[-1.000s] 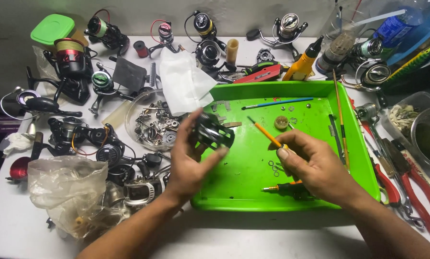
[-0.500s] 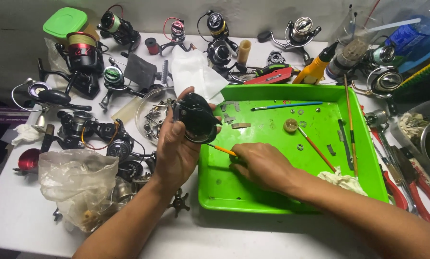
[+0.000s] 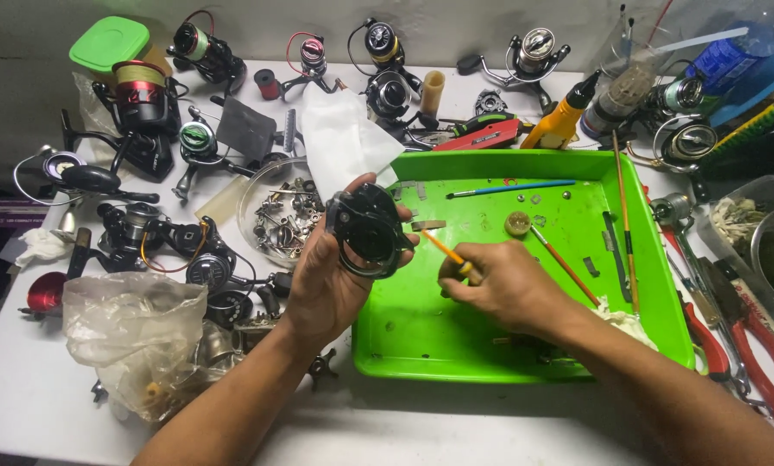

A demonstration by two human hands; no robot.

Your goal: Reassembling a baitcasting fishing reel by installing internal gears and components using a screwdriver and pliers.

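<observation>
My left hand (image 3: 322, 285) holds a black fishing reel body (image 3: 368, 226) upright over the left edge of the green tray (image 3: 456, 345). My right hand (image 3: 499, 289) grips a thin orange-handled brush (image 3: 443, 250), whose tip points at the reel body and touches or nearly touches it. Inside the tray lie a blue-handled brush (image 3: 512, 187), a small round brass part (image 3: 517, 223), several small loose parts and another orange brush (image 3: 564, 263) passing under my right hand.
Several spinning reels (image 3: 145, 95) crowd the table's left and back. A clear bowl of small metal parts (image 3: 279, 216) sits left of the tray, a crumpled plastic bag (image 3: 132, 324) at front left. Red-handled pliers (image 3: 754, 341) and tools lie right of the tray.
My left hand has kept the reel body raised and turned it a little. My right hand with the orange brush moved right and up, its tip now reaching the reel.
</observation>
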